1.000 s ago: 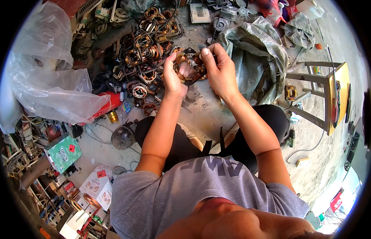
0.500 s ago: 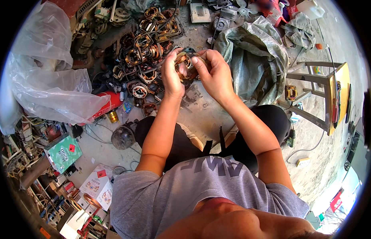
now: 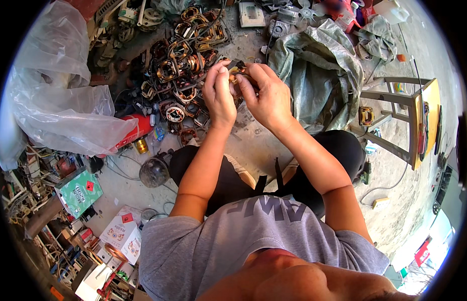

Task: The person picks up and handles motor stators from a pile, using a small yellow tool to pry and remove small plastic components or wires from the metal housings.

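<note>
My left hand (image 3: pixel 219 95) and my right hand (image 3: pixel 266 95) are raised together over the floor, both closed on a small motor stator with copper winding (image 3: pixel 236 74). Most of it is hidden behind my fingers; only a dark edge and a bit of copper show between the thumbs. Just beyond the hands lies a pile of several similar motor stators (image 3: pixel 179 75) with copper coils. I am squatting, with my knees in dark trousers below my forearms.
A large clear plastic bag (image 3: pixel 57 100) lies at the left, a red canister (image 3: pixel 135 131) beside it. A grey-green sack (image 3: pixel 318 75) sits at the right, then a wooden stool (image 3: pixel 404 115). Cardboard boxes (image 3: pixel 80 190) and clutter fill the lower left.
Both hands have turned the stator and closed more tightly around it, so less of its copper winding shows. They stay in about the same place above the pile.
</note>
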### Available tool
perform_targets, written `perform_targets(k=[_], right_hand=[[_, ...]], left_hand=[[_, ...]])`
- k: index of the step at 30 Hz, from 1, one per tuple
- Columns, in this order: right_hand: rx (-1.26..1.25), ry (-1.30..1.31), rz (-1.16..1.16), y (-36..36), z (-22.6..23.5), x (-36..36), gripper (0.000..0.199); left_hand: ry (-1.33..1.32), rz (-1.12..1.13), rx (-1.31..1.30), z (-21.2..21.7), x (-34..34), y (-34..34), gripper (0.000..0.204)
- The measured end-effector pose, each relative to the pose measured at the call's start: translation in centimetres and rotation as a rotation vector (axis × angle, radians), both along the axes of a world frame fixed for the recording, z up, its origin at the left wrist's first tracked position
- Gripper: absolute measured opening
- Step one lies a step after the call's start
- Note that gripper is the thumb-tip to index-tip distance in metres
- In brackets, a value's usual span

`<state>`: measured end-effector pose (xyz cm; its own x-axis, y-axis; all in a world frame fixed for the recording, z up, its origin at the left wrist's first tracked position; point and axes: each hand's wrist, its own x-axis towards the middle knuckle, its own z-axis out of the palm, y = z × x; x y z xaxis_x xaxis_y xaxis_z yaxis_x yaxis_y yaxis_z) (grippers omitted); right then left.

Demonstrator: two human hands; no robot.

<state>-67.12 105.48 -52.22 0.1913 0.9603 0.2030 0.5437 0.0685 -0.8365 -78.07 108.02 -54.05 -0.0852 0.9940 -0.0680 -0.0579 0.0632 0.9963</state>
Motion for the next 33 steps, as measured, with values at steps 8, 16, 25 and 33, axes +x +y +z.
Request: perform_targets(k=[8, 16, 25, 33], right_hand=[[-0.021, 0.041, -0.008, 0.5, -0.6, -0.3, 0.017], [-0.106, 0.29, -0.028, 0.8, -1.4, 0.3, 0.018], [-0.037, 0.019, 0.036, -0.1, -0.1, -0.4, 0.019], [-0.073, 0.062, -0.029, 0.7, -0.9, 0.0, 0.018]], left_hand=[[-0.105, 0.049, -0.025, -0.2, 0.2, 0.1, 0.03], [-0.136, 0.038, 0.003, 0.2, 0.1, 0.3, 0.03], [-0.085, 0.042, -0.011, -0.8, 0.0, 0.4, 0.035], [-0.223, 0.026, -0.084, -0.9, 0.2, 0.3, 0.034]])
